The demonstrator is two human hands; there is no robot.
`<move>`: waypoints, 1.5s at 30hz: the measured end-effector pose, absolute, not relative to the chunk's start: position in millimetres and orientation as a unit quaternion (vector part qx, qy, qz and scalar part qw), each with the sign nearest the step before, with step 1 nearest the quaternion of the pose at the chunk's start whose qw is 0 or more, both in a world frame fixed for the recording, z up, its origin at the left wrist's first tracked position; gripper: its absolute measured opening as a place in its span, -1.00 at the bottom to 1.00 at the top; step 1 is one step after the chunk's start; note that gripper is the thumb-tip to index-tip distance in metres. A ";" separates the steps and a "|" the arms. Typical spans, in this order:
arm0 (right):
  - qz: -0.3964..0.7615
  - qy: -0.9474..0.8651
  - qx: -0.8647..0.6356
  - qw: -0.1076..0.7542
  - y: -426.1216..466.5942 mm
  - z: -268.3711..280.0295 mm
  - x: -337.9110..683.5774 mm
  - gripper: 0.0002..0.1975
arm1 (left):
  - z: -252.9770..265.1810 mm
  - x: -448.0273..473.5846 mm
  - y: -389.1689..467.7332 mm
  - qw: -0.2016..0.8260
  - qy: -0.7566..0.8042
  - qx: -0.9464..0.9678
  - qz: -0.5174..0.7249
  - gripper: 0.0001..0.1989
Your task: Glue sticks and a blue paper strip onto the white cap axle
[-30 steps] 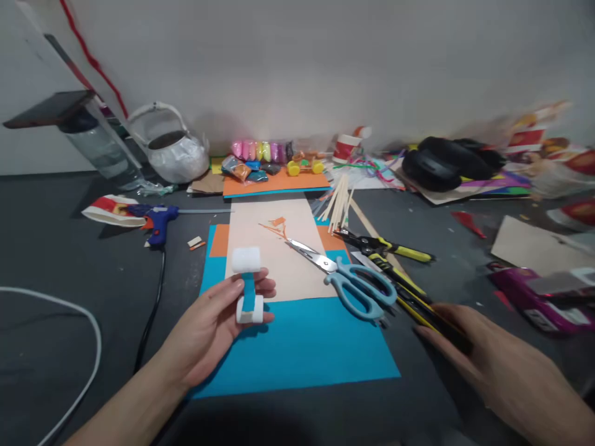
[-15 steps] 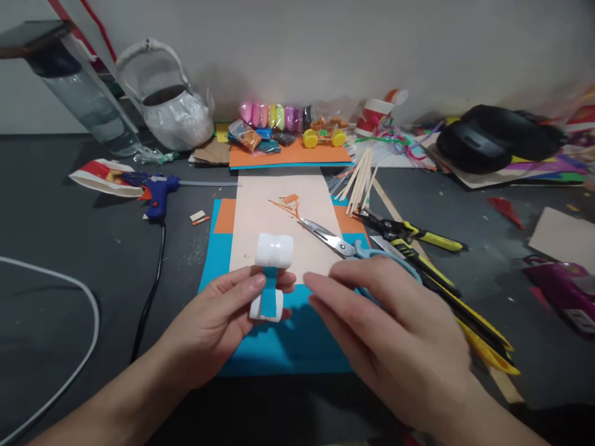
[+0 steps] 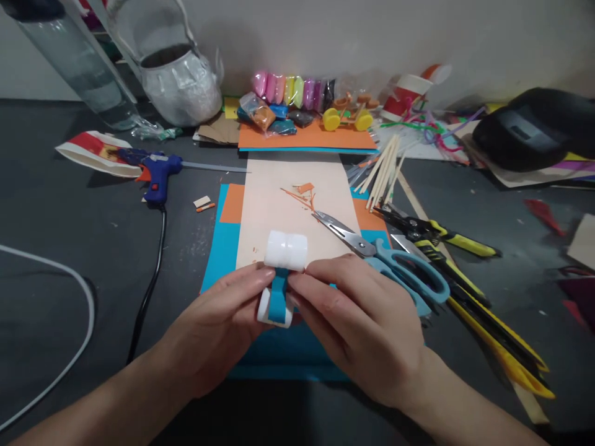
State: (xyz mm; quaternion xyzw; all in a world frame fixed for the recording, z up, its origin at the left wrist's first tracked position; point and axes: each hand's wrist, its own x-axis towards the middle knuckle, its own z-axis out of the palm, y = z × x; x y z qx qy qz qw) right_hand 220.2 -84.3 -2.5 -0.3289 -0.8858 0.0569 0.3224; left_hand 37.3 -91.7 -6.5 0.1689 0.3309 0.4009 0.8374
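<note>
A small craft piece made of two white cylinders (image 3: 286, 250) joined by a blue paper strip (image 3: 277, 305) is held up over the paper sheets. My left hand (image 3: 216, 322) grips it from the left, thumb beside the strip, fingers behind. From the right, my right hand (image 3: 367, 316) pinches the piece near the strip, just below the upper cylinder; the exact contact is partly hidden. Scissors (image 3: 362, 244) with blue handles lie partly open beyond my right hand. Orange paper scraps (image 3: 304, 189) lie at their tips on a pale sheet (image 3: 267, 204).
At left lies a blue glue gun (image 3: 160, 176) with its cord. Wooden sticks (image 3: 381, 173), black-yellow pliers (image 3: 441, 232) and a yellow cutter (image 3: 502, 341) lie at right. Clay packs (image 3: 292, 90), a silver basket (image 3: 183, 87) and a water bottle (image 3: 74, 65) stand at the back.
My right hand has moved left and closed onto the white and blue piece. My left hand keeps its hold. The camera view has tilted down and shifted slightly left.
</note>
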 end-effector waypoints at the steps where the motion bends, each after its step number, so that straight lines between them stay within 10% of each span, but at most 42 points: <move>1: 0.062 -0.883 -0.332 0.327 -84.8 -2.2 219.3 -0.83 | -6.4 37.3 -91.5 0.836 0.337 0.167 0.400 -0.79; 21: 0.437 -0.654 -0.440 0.434 -98.1 -7.5 203.7 -0.77 | -5.6 39.7 -89.4 0.811 0.374 0.185 0.411 -0.77; 45: 0.190 -0.780 -0.432 0.411 -90.6 -12.1 202.4 -0.84 | -1.3 45.0 -89.5 0.796 0.404 0.156 0.423 -0.83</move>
